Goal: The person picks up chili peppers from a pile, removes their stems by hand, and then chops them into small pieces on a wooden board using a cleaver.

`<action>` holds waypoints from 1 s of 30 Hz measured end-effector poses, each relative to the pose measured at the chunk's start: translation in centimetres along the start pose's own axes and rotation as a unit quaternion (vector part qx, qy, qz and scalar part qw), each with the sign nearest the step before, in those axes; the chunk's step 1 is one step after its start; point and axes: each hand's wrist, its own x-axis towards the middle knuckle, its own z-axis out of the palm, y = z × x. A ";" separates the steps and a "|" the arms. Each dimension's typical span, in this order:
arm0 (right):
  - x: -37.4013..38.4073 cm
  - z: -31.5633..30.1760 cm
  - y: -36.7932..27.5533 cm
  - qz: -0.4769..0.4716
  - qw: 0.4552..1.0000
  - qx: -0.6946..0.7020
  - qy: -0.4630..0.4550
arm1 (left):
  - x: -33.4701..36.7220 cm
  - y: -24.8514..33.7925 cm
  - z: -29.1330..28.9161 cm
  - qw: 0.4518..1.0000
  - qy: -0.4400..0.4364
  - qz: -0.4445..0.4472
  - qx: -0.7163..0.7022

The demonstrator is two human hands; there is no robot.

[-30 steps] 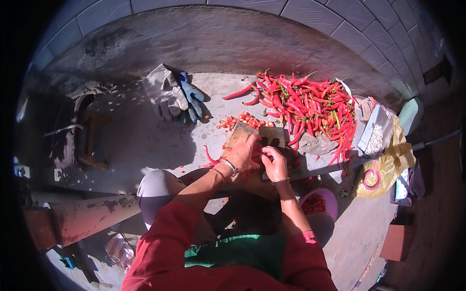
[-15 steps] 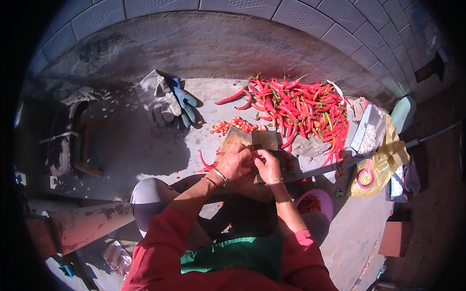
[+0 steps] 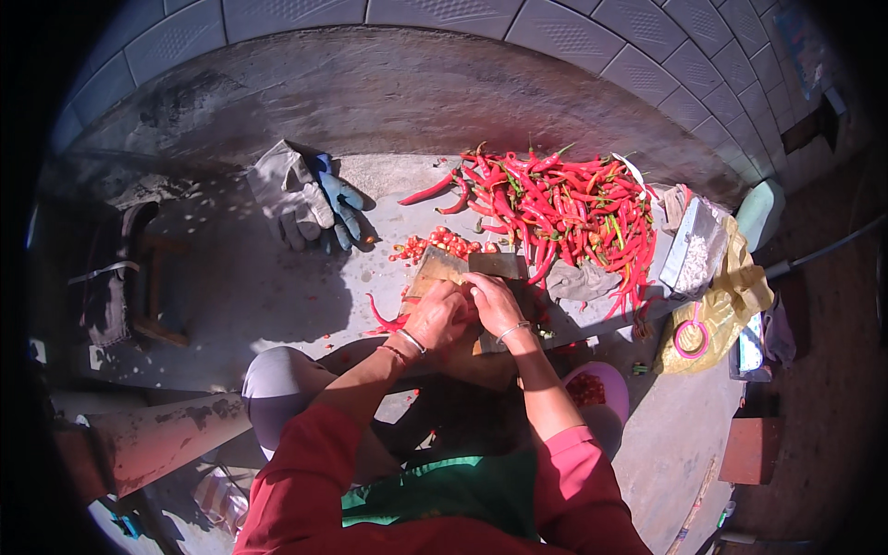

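My left hand (image 3: 437, 317) is closed above a worn wooden board (image 3: 441, 267). Close beside it, my right hand (image 3: 493, 305) bends its fingers inward, fingertips meeting near the left hand. Whatever they pinch is hidden by the fingers. Beyond the hands, a dark flat rectangular piece (image 3: 495, 265) lies at the board's far right edge. Chopped red chili pieces (image 3: 442, 243) are heaped just past the board. A few whole red chilies (image 3: 388, 323) lie left of my left hand. Farther right spreads a large pile of whole red chilies (image 3: 573, 203), some with green stems.
Grey and blue work gloves (image 3: 310, 199) lie at the far left. A pink bowl (image 3: 622, 393) with red pieces sits by my right knee. At right are a tray of white bits (image 3: 696, 259) and a yellow plastic bag (image 3: 717, 324). A grey cloth (image 3: 581, 280) lies beside the chilies.
My right hand has moved slightly forward and left, its fingers now reaching over toward the left hand. The left hand stays at about the same place on the board. The view has shifted a little.
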 end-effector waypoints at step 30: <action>-11.3 -6.6 3.1 0.342 0.914 0.219 0.017 | -0.4 -0.2 0.2 0.999 -0.018 0.004 -0.031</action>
